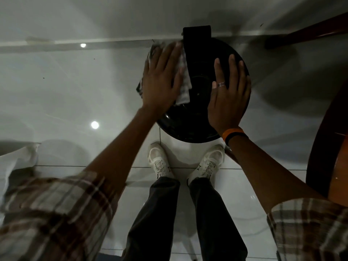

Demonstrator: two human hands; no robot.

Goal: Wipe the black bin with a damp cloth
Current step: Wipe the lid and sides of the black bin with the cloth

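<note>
A round black bin (pixel 197 95) stands on the floor against the wall, seen from straight above, with a flat black flap (pixel 196 37) at its far side. My left hand (pixel 162 80) lies flat, fingers spread, on a white checked cloth (pixel 183 76) pressed on the left side of the bin's lid. My right hand (pixel 228 95), wearing a ring and an orange and black wristband, rests flat on the right side of the lid. The left edge of the lid is hidden under the cloth and hand.
Glossy pale floor tiles (pixel 75 95) surround the bin, and my white shoes (pixel 160 161) stand just in front of it. A dark wooden table edge (pixel 323 147) curves along the right. White cloth or plastic (pixel 17 161) lies at the left. The wall base (pixel 94 42) runs behind.
</note>
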